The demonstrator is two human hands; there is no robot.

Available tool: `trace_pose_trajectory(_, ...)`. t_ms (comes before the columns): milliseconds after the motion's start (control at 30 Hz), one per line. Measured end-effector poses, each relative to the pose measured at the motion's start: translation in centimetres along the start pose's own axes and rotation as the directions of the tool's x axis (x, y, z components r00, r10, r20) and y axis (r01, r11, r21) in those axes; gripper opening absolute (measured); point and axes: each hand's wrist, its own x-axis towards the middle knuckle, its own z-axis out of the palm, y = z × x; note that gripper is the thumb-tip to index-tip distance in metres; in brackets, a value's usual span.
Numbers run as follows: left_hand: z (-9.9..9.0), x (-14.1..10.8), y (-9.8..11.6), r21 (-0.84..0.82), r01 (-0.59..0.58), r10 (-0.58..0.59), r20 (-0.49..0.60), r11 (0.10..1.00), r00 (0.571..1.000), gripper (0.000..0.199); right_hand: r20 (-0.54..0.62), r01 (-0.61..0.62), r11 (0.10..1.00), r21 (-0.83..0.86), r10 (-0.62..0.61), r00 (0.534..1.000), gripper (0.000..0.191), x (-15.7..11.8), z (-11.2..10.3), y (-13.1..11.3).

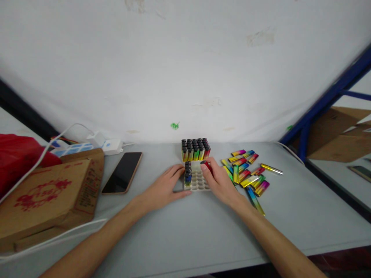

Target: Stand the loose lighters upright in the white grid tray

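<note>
Bench carries everything, and on it a pale tray with round cups is the middle of my clock. Near three o'clock is a loose heap of lighters, shiny and lying in many directions; the right forearm passes beside it, so a low movement of this arm could scatter some pieces. At nine o'clock is the left hand, its fingers spread and released, resting by the tray edge. If they give too little support, I judge, the tray may turn under pressure. At twelve o'clock, just beside the tray, a block of upright lighters could be tilted by a bump from the knuckles. In the tray's left side, a short row of standing lighters could lean if the tray is jolted. The right hand, at two o'clock, has its fingers grasping a red lighter; entering a cup at an angle, it may slip.

Both forearms are cut off below. The right hand covers part of the tray's right side. The red lighter's lower end is hidden, so I cannot tell whether it touches a cup.
</note>
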Motion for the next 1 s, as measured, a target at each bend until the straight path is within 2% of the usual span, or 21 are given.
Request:
trace_pose_trajectory(133,0.3,-0.1,-0.2,-0.009,-0.001,0.001,-0.011,1.0,1.0,0.073,0.104,0.246,0.956,-0.158,-0.232,0.967,0.028,0.0,-0.4,-0.3)
trace_pose_trajectory(200,0.3,-0.1,-0.3,-0.004,0.003,-0.003,-0.009,1.0,1.0,0.074,0.132,0.3,0.931,-0.208,-0.277,0.952,0.03,0.0,-0.4,-0.4)
trace_pose_trajectory(400,0.2,-0.1,-0.2,-0.012,-0.002,0.002,-0.008,1.0,1.0,0.072,0.123,0.202,0.968,-0.15,-0.185,0.975,0.031,-0.2,-0.7,-0.5)
trace_pose_trajectory(567,0.3,0.0,-0.3,-0.007,0.003,-0.003,-0.002,1.0,1.0,0.074,0.193,0.116,0.991,-0.062,-0.102,0.976,0.031,-0.3,-0.7,-0.4)
trace_pose_trajectory(667,0.3,0.0,-0.2,-0.013,0.0,0.0,-0.006,1.0,1.0,0.071,0.23,0.1,0.995,-0.016,-0.094,0.969,0.03,-0.3,-0.3,-0.2)
trace_pose_trajectory(833,0.2,0.0,-0.1,-0.022,0.003,-0.003,0.004,1.0,1.0,0.068,0.253,0.214,0.964,-0.157,-0.17,0.952,0.033,-0.5,0.2,0.5)
trace_pose_trajectory(1000,0.3,0.1,-0.2,-0.037,0.002,-0.002,-0.005,0.999,1.0,0.069,0.298,0.387,0.851,-0.355,-0.289,0.91,0.032,-0.5,0.4,-0.1)
